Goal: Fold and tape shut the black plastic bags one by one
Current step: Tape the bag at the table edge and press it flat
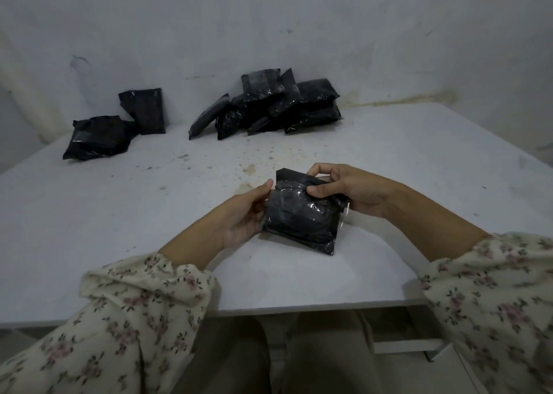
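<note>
A black plastic bag (302, 217), folded into a small packet with clear tape across it, is held just above the white table (119, 208) in front of me. My left hand (245, 214) grips its left edge, thumb on top. My right hand (344, 190) pinches the folded top flap between thumb and fingers. A strip of clear tape (345, 211) hangs off the packet's right side by my right palm.
A heap of several black packets (269, 106) lies at the back of the table against the wall. Two more black packets (113, 127) sit at the back left. The tabletop is stained in the middle. My knees show below the near edge.
</note>
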The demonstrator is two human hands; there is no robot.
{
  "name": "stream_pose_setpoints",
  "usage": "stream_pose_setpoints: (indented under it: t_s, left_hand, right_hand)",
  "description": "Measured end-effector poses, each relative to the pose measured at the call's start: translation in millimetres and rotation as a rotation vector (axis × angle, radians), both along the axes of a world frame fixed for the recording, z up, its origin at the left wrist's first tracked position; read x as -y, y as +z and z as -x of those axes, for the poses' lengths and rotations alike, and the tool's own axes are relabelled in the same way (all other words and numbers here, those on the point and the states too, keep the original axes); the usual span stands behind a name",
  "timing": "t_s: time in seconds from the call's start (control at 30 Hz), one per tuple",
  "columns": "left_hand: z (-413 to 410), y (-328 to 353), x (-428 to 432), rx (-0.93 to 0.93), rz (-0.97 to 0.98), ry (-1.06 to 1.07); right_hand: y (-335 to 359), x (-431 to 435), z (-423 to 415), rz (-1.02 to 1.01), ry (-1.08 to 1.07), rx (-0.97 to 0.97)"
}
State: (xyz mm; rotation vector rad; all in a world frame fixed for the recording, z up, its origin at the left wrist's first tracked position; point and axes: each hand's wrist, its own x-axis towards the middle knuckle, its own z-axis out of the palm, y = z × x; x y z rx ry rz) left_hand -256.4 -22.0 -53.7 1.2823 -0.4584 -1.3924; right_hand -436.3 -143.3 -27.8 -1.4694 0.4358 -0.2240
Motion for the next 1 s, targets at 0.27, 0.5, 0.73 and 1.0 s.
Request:
stream_pose_setpoints:
  t_s: [0.27, 0.5, 0.73, 1.0]
  left_hand:
    - [3, 4, 0, -0.117, -0.02, -0.074]
    - [9, 7, 1, -0.088, 0.009, -0.043]
    - [15, 11, -3, 0.117, 0.031, 0.056]
    - [23, 7, -12, 0.581, 0.306, 0.304]
  right_hand:
    - [3, 0, -1, -0.013, 0.025, 0.022]
    - [4, 0, -5, -0.02, 0.021, 0.039]
    - [11, 1, -9, 0.051, -0.059, -0.005]
    - [12, 3, -16, 0.153, -0.205, -0.088]
